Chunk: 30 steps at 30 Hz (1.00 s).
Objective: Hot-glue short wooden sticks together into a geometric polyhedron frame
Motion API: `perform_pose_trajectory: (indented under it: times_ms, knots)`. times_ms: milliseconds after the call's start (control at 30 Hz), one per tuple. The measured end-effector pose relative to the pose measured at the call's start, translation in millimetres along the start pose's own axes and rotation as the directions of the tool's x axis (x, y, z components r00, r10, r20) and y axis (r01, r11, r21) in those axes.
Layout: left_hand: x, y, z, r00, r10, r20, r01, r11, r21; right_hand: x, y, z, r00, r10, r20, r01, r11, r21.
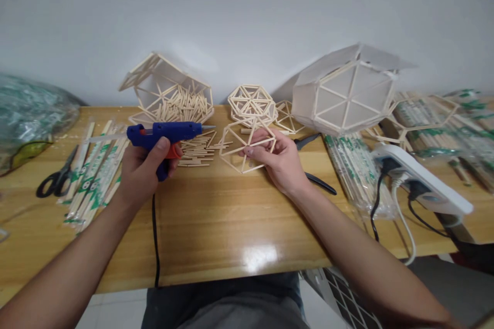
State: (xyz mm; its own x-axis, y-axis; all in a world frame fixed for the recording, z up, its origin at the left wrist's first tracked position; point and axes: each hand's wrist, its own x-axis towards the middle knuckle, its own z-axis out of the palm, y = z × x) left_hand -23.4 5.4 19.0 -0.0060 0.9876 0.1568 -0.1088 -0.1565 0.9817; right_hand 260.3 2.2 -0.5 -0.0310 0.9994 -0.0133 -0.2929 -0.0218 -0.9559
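My left hand [148, 167] is wrapped round the grip of a blue hot glue gun [170, 130], fingers at its orange trigger. The nozzle points right, and a clear glue stick [106, 138] juts from the back. Between thumb and fingers, my right hand [280, 157] pinches a wheel-shaped frame of thin wooden sticks [242, 170], with spokes meeting near its middle. The frame is held up over the table, a short way right of the nozzle. Short cut sticks [196, 154] lie on the table behind and below the glue gun.
Scissors [57, 180] and wrapped chopsticks [90, 180] lie at left. A frame box [154, 69] full of stick pieces, stacked frames [251, 97] and a large covered frame [349, 95] stand along the wall. Black-handled pliers [320, 183], more packs [355, 175] and a power strip [424, 180] are at right.
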Motion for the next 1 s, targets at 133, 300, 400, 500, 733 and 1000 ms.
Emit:
perform_pose_trajectory:
  times_ms: [133, 300, 400, 500, 733, 1000]
  knots:
    - [-0.1, -0.9, -1.0, 1.0, -0.003, 0.007, 0.003, 1.0, -0.014, 0.4, 2.8, -1.1, 1.0, 0.007, -0.011, -0.007, 1.0, 0.031]
    - [-0.6, -1.9, -1.5, 1.0, -0.006, 0.004, 0.006, 1.0, -0.005, 1.1, 3.7, -2.6, 1.0, 0.012, -0.028, -0.012, 1.0, 0.018]
    - [-2.1, -2.7, -2.6, 1.0, -0.019, 0.009, 0.019, 0.999, 0.03, 1.4, 4.0, -2.5, 0.999, 0.006, -0.034, -0.005, 1.0, 0.009]
    - [-3.5, -3.5, -4.6, 0.999, -0.035, 0.016, 0.034, 0.998, 0.053, 1.9, 3.9, -2.5, 0.999, 0.003, -0.034, -0.003, 1.0, 0.0]
    - [-1.4, -5.4, -7.1, 0.997, -0.043, 0.057, 0.037, 0.995, 0.092, 2.2, 1.7, -3.1, 1.0, 0.007, -0.031, -0.006, 1.0, 0.015]
    - [-2.1, -6.9, -9.1, 0.998, -0.038, 0.048, 0.032, 0.992, 0.119, 1.2, 0.8, -2.2, 0.999, 0.025, -0.038, -0.024, 0.999, 0.025]
